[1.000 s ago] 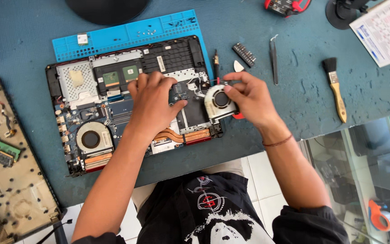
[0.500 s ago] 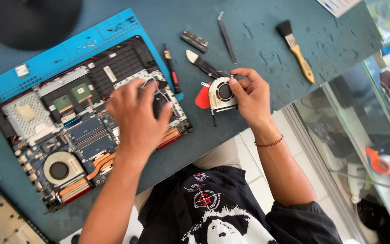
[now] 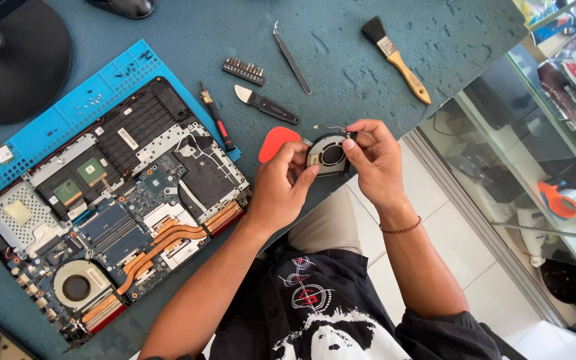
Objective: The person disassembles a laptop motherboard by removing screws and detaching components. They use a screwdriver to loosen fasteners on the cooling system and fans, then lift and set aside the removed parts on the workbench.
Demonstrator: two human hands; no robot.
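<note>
While both hands, left hand (image 3: 280, 190) and right hand (image 3: 375, 160), pinch the small fan (image 3: 328, 155), they should support its rim, sparing the thin wire (image 3: 330, 127).

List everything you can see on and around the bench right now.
cooling fan: 1, black and silver, held in both hands
opened laptop: 1, dark, on blue mat
red pick: 1, beside the fan
pry tool: 1, black handle
screwdriver: 1, black and red
bit holder: 1, dark
tweezers: 1, metal
brush: 1, wooden handle
left hand: on the fan
right hand: on the fan
</note>
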